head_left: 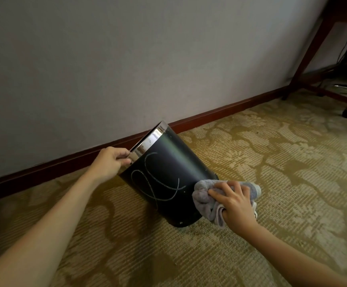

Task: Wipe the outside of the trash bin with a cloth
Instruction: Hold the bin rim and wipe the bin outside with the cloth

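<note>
Bin (168, 175) tilted on carpet (272, 162) by wall. Left hand (110, 162) pinches rim; right hand (235, 204) presses bunched cloth (204, 195) low. Scribble (154, 183) unwiped: sweep upward firmly, hold rim steady.

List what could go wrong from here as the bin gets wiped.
The trash bin is tilted, steadied only by the left hand pinching its shiny rim; a hard wipe could slip it free. The right hand holds the cloth low near the base, so the white scribble may be missed.
</note>
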`<state>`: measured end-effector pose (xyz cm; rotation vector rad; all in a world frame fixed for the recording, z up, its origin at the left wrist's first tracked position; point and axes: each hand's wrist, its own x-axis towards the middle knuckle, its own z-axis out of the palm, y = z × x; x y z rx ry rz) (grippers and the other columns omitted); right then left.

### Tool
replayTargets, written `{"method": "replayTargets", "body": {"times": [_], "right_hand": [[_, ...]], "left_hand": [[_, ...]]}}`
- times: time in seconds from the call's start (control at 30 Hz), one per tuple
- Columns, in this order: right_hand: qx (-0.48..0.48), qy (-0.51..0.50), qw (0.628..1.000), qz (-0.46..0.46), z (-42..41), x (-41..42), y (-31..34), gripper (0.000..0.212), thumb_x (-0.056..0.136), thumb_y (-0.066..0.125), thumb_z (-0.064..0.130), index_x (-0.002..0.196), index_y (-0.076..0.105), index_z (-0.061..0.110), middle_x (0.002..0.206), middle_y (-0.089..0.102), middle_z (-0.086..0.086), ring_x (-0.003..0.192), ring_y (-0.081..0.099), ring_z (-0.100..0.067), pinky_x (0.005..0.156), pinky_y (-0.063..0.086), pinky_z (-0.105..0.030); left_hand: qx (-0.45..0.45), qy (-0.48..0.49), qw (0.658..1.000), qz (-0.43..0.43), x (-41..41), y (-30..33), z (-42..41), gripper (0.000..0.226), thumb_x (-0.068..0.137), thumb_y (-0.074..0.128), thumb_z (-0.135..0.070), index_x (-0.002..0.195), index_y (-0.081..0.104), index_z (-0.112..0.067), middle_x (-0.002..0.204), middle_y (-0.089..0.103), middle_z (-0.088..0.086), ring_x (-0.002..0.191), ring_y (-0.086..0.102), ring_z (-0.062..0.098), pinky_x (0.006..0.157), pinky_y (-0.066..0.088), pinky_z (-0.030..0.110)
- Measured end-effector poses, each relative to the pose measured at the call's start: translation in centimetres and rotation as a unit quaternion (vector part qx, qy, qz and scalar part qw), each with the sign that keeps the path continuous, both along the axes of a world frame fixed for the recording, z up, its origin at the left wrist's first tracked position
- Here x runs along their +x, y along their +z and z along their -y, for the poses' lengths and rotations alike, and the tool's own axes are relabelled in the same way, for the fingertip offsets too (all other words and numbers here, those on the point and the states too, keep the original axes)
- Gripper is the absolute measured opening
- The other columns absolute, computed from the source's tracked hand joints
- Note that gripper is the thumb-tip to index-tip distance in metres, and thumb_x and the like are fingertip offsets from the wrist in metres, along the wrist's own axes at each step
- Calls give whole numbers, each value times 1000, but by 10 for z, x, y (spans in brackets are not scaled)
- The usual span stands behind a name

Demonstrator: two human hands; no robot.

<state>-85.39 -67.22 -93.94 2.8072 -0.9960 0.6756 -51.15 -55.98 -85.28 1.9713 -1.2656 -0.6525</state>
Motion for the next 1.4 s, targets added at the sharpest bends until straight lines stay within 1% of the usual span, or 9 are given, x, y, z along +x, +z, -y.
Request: {"method": "replayTargets", "body": {"times": [0.17,0.3,0.57,0.7,0.83,0.9,1.03,1.23,1.4], "right_hand": [[58,-39,997,36,-1,-7,-3,43,68,79,7,106,72,26,113,62,0,105,48,-30,83,38,-49],[86,-60,992,67,1,-11,-1,41,71,76,2,106,72,24,111,61,1,102,48,-28,82,37,-47],[107,-62,988,93,-7,-10,-7,41,70,76,-5,103,74,19,108,65,-3,95,52,-31,78,38,-46],[119,-70,986,90,-6,-6,-8,40,71,74,-6,104,74,16,108,64,-6,96,51,-33,78,36,-46],[119,-66,989,66,-11,-8,-15,42,70,76,-4,106,73,18,107,62,-2,95,49,-29,75,36,-43],[117,-70,989,56,-10,-10,-16,42,70,76,-4,105,73,19,108,62,-2,95,48,-28,74,35,-42],[126,-100,986,46,-9,-17,-20,43,69,72,-9,104,73,16,110,63,-5,97,50,-33,74,35,-43],[143,-141,979,26,-12,-25,-24,45,73,65,-11,108,72,16,114,62,-4,99,47,-32,76,27,-37],[151,-149,977,24,-12,-21,-18,43,79,62,-7,114,69,18,116,59,-3,100,44,-29,77,27,-37]], "left_hand": [[-22,3,999,46,-21,5,15,24,90,58,-7,78,68,-25,82,70,-6,85,63,8,68,43,24],[-34,7,996,86,-37,21,34,22,90,58,-6,75,65,-21,78,68,-1,79,63,13,64,43,27],[-21,-7,994,108,-42,35,35,20,91,58,-11,77,67,-22,66,66,-7,44,53,-5,44,34,15],[-17,-19,998,64,-35,37,33,19,94,54,-17,93,69,-30,74,65,-16,59,55,-1,53,40,20],[45,-59,997,29,-15,38,16,30,98,46,-33,126,57,-29,93,59,-19,94,56,3,64,38,16],[69,-74,995,25,-4,36,6,25,98,46,-34,120,58,-35,103,62,-16,105,54,5,74,40,18],[90,-88,991,46,7,31,-12,22,96,51,-25,107,63,-39,115,62,-12,113,52,7,99,40,37],[57,-117,991,41,-5,26,-14,33,92,58,-13,105,68,-41,106,68,-15,106,59,2,96,44,36],[14,-88,995,38,-9,25,-8,40,93,55,-13,94,65,-52,101,64,-28,100,53,-8,83,40,21]]}}
